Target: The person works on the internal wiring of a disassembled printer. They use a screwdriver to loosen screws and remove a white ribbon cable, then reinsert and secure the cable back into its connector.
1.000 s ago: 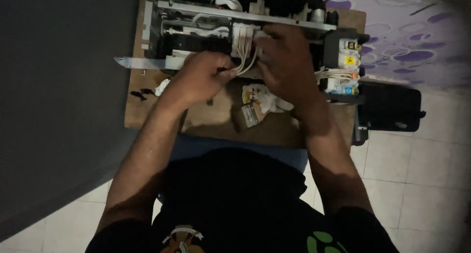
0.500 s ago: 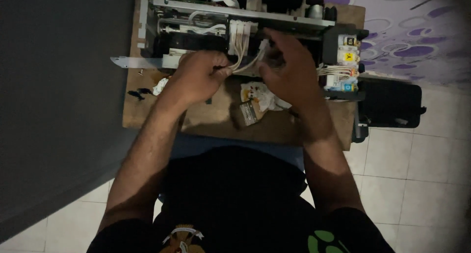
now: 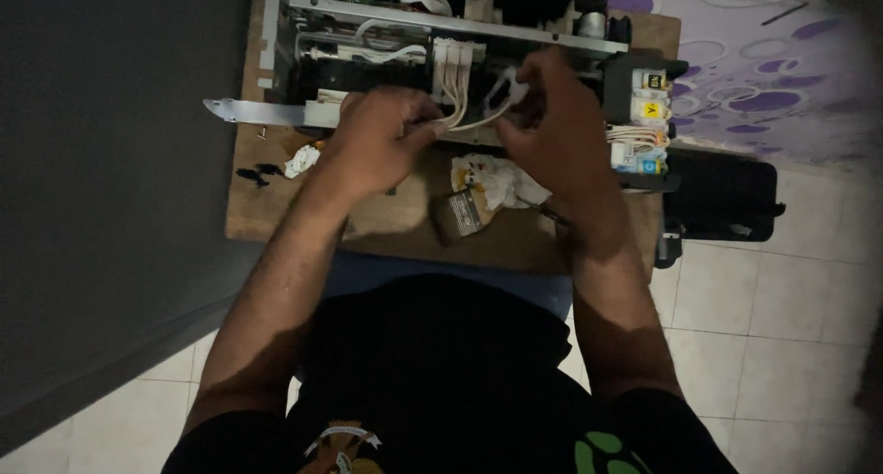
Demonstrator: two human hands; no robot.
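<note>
Opened printer (image 3: 386, 42) set on a wooden table (image 3: 276, 207), pale ink tubes (image 3: 460, 106) at its front pinched by the left hand (image 3: 377, 143), tube ends gripped by the right hand (image 3: 552, 129), stained tissue (image 3: 497, 180) lying just below.

The stripped printer (image 3: 386, 46) is mostly bare metal, with a dull silver rail (image 3: 267, 112) sticking out the side. The tubes (image 3: 469, 106) look like soft, pale, smooth plastic. The ink tank block (image 3: 644, 115) is glossy black plastic. The bench (image 3: 276, 207) is matt brown wood, a bit scuffed. There's crumpled, stained white paper or cloth (image 3: 501, 180) on it. The floor (image 3: 763, 345) is smooth pale tile.
</note>
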